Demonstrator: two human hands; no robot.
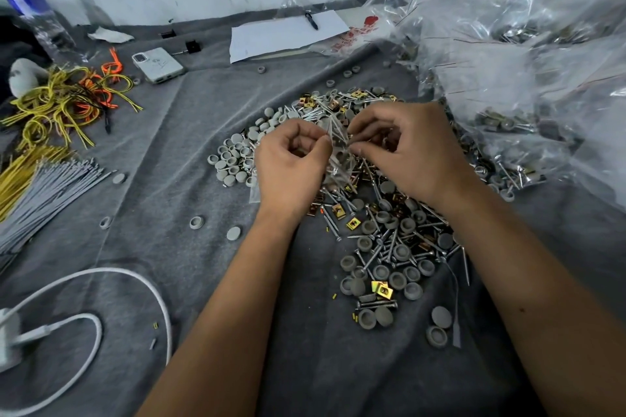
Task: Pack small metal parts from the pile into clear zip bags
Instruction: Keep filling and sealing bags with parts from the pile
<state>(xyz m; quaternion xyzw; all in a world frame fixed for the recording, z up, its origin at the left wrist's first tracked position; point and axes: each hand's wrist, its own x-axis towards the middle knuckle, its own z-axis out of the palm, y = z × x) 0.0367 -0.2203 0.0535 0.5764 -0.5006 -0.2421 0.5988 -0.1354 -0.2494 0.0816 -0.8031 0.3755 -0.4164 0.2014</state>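
Left hand: my left hand (292,159) pinched the near-left edge of the zip bag (338,152), fingers curled.
Right hand: my right hand (408,149) pinched the bag's right edge, fingers curled.
Zip bag: held between both hands, above the pile.
Pile (379,234): screws, grey caps and gold clips lay on the grey cloth (169,179), beneath and near-right of my hands.
Packed bags (528,85): heaped far right.

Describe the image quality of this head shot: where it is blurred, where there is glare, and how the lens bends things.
Head view: soft, even light, faint shadows. Both hands, left hand and right hand, and the small clear bag they pinch look slightly smeared; the parts pile is sharper. Glare whitens the heap of plastic bags. The water bottle at the left edge is blurred, and wide-angle distortion curves the wall line.
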